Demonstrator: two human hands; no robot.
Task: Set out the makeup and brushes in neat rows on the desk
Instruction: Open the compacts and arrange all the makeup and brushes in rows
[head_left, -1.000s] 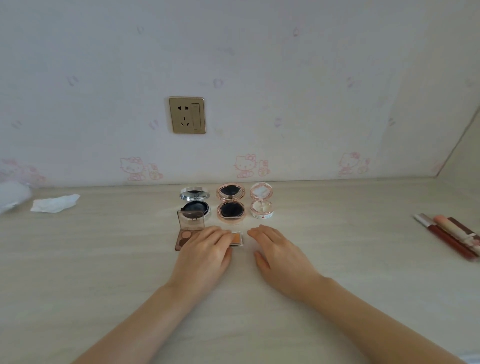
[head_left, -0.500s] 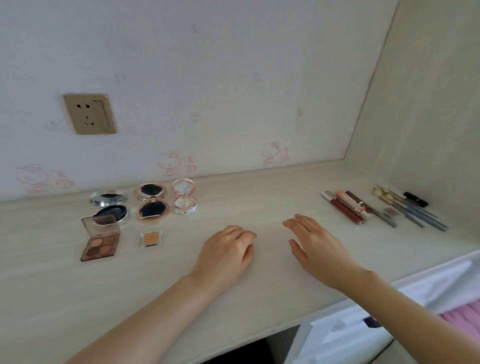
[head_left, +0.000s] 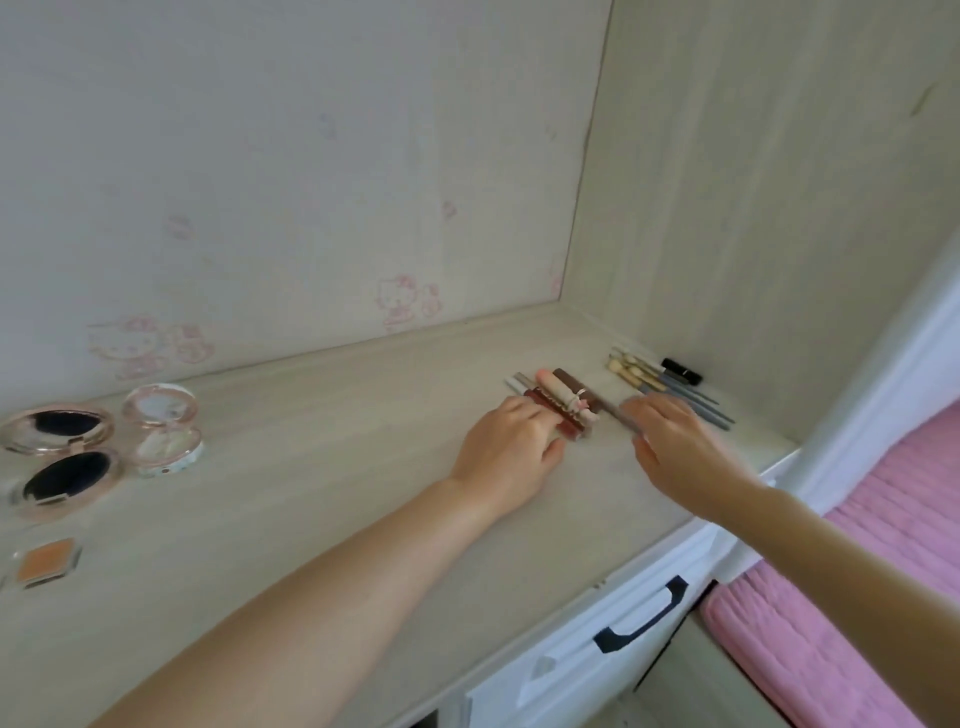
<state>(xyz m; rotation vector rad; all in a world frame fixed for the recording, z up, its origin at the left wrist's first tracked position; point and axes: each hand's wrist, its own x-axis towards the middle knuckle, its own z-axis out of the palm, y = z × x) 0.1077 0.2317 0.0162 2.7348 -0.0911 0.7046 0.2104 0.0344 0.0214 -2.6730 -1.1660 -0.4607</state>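
Head view has swung right since half a second ago: your hands, which lay flat on bare desk (head_left: 322, 509) then, have now reached the lip products. Your left hand (head_left: 506, 447) rests palm down with loosely curled fingers touching the near end of the lip gloss tubes (head_left: 558, 397); whether it grips one you cannot tell from here. Your right hand (head_left: 675, 447) hovers with fingers spread and bent over the thin pencil (head_left: 613, 413) just right of the tubes; contact is unclear. Count about four or five tubes lying side by side, blurred together. Beyond them lies a bunch of brushes (head_left: 670, 387), roughly four or five, with one black tube (head_left: 681, 371) by the side wall. At the left edge you see two open compacts, the rose-gold one (head_left: 54, 457) and the pearly one (head_left: 163, 431), plus one small orange pan (head_left: 44, 561).
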